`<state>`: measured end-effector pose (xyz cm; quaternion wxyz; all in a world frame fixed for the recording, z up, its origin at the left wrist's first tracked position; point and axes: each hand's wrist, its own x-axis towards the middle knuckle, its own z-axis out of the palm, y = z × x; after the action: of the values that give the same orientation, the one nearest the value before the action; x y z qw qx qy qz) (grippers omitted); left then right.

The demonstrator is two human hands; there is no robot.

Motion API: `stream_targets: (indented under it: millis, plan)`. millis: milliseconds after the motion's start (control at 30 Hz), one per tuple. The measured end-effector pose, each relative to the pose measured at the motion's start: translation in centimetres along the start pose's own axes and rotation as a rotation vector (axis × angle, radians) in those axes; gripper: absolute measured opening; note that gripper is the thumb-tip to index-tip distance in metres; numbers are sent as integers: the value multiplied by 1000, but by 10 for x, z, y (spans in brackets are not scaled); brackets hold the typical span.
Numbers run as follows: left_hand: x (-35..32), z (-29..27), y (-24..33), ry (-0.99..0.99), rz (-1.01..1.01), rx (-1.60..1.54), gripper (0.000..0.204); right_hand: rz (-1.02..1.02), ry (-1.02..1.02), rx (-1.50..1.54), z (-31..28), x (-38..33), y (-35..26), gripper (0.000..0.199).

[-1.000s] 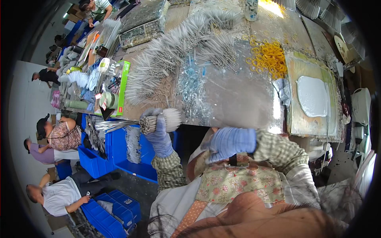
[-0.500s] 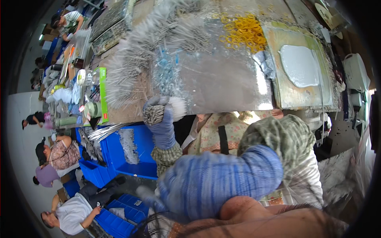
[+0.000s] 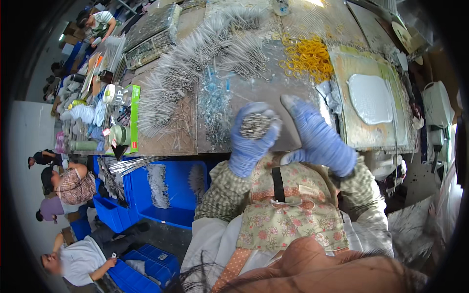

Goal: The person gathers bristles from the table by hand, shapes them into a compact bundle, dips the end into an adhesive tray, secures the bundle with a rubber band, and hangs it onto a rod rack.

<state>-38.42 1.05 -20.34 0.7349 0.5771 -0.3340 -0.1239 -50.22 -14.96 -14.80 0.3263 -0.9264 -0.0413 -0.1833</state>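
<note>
In my gloved left hand, fingers wrapped round it, is a tight bundle of thin rods. Its round grey end faces up, just over the front part of the metal work plate. My right hand, in a blue-and-white glove, is apart from the bundle, to its right. Its fingers point away from me over the plate's front edge, thumb spread aside, and it holds nothing. Many loose pale rods lie in a long heap at the left, with a smaller pile of rods behind the plate's middle.
Yellow rings are heaped at the back right. Beside them lie a crumpled grey cloth and a board bearing white paste. Blue bins stand below the table at left. Other people are farther left.
My left hand has moved right with the bundle, from the table's front left edge to the plate. My right arm, blurred across my body before, has swung up and right over the table.
</note>
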Motion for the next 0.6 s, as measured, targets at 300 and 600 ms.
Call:
stream_targets:
  millis: [300,600]
  plan:
    - [10,5,-81,-449,-92,274,109,368,-21,336,77,-40,93,98]
    - [39,2,-88,-576,-18,340,114,312,-348,666,39,-11,97,103]
